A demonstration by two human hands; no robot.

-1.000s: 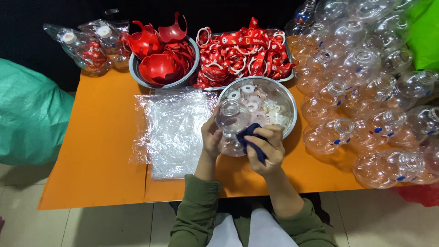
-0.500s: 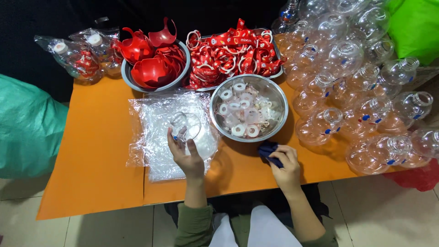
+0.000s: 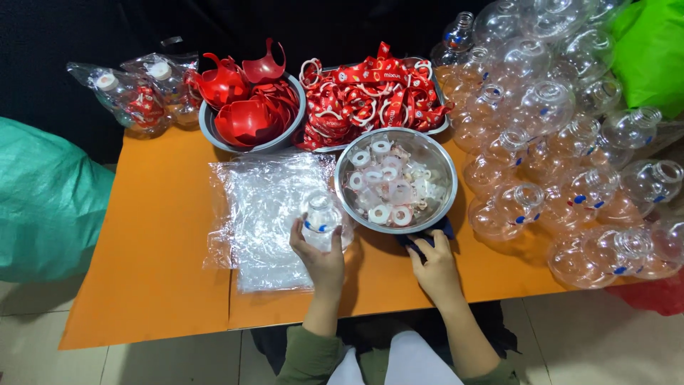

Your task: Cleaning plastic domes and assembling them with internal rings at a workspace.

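Clear plastic bottle (image 3: 320,221) stands upright, neck up, on the stack of plastic bags (image 3: 267,214), left hand (image 3: 322,255) fingers wrapped round it from below. Right hand (image 3: 434,265) fingers press flat on a dark blue cloth (image 3: 425,237) touching the steel bowl (image 3: 442,160).

Bright, even light falls from above onto the orange tabletop (image 3: 164,235), and shadows stay short and soft. Beyond the fingertips of the left hand (image 3: 322,251), the clear plastic bottle (image 3: 320,221) and the crinkled clear plastic bags (image 3: 267,214) catch small white glints. Just past the right hand (image 3: 434,264), the round steel bowl (image 3: 434,160) shines along its rim. Focus is sharp around both hands. Towards the far side, the backdrop is nearly black. The table edges bow slightly, a wide-lens effect.
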